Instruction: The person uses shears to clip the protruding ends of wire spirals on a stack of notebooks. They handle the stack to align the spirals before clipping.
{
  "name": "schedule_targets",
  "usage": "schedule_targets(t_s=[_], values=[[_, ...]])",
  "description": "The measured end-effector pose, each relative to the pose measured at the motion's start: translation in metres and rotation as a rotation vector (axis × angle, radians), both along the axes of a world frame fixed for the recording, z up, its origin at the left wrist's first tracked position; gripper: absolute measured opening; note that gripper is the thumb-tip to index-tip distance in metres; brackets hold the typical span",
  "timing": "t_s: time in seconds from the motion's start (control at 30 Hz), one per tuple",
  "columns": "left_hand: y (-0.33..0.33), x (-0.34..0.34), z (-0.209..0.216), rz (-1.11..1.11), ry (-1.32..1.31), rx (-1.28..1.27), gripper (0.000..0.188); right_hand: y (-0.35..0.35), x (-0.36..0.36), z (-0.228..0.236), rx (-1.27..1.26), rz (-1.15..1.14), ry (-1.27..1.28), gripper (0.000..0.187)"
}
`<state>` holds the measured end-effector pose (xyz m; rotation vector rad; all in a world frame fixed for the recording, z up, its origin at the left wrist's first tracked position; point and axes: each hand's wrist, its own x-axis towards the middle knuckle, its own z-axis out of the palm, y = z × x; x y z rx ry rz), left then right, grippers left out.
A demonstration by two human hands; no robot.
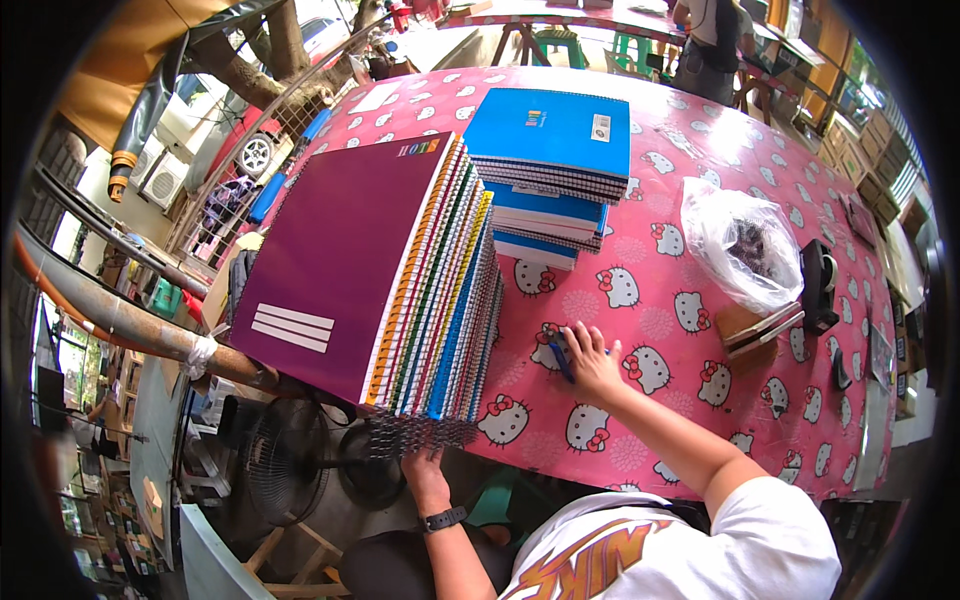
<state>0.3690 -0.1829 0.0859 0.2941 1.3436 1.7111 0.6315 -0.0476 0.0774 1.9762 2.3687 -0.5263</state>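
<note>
A tall stack of spiral notebooks, with a purple notebook (330, 250) on top, stands at the table's near left edge. My left hand (427, 478), a dark watch on its wrist, reaches under the stack's near lower corner, by the dark wire coils (420, 436); its fingers are mostly hidden. My right hand (594, 368) rests on the pink patterned table cover (650, 320) with its fingers spread. Against its fingertips lies a slim blue object (561, 361), perhaps a pen. Beyond the tall stack are piled blue notebooks (550, 135), the lower ones offset.
At the right are a clear plastic bag (740, 250) with something dark inside, a small brown block-like stack (755, 335) and a black tape dispenser (819, 288). A standing fan (288, 462) is below the table's left edge. Another person (708, 45) stands at the far side.
</note>
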Motion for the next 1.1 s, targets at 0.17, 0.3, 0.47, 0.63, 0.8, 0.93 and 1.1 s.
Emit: schedule_targets(t_s=[0.17, 0.3, 0.47, 0.63, 0.8, 0.93, 1.1], values=[[0.001, 0.015, -0.019, -0.180, 0.255, 0.066, 0.050, -0.018, 0.004, 0.002, 0.056, 0.034, 0.076, 0.085], [0.006, 0.027, -0.054, -0.133, 0.844, -0.050, 0.053, -0.004, 0.000, -0.022, 0.194, 0.033, 0.099, 0.073], [0.020, 0.026, -0.069, -0.108, 1.432, -0.329, 0.071, 0.013, 0.000, -0.025, -0.263, -0.186, 0.871, 0.056], [0.022, 0.032, -0.069, 0.129, 1.622, -0.257, 0.070, 0.000, -0.003, -0.010, -0.851, -0.481, 1.581, 0.045], [0.025, 0.026, -0.066, 0.243, 1.663, -0.087, 0.065, 0.004, 0.009, -0.036, -0.971, -0.289, 1.764, 0.038], [0.023, 0.017, -0.069, 0.130, 1.463, -0.056, 0.063, 0.004, 0.017, -0.034, -1.011, -0.294, 1.831, 0.041], [0.019, 0.005, -0.064, 0.183, 1.356, -0.078, 0.042, 0.014, 0.040, -0.020, -1.057, -0.258, 1.449, 0.047]])
